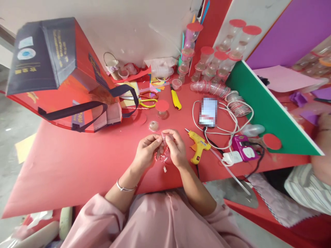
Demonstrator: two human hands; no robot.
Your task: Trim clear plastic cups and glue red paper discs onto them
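Note:
My left hand (147,148) and my right hand (176,148) meet over the red tabletop, thumbs and fingertips closed in a pinch. Between them is a small, thin, pinkish piece, mostly covered by the fingers; its kind does not show. Red and white scraps (164,169) lie beneath the fingers. Just beyond the hands stands a small clear plastic cup (153,126). Behind it is another clear cup topped by a red disc (162,106). A yellow hot glue gun (199,146) lies to the right of my right hand.
A big red-and-black bag (85,86) stands at left. Scissors (148,101) and a yellow utility knife (176,99) lie behind the cups. At right are a phone (208,112), looped white cable, a purple power adapter (244,148) and a green divider (271,113). A co-worker's arm (322,155) shows beyond.

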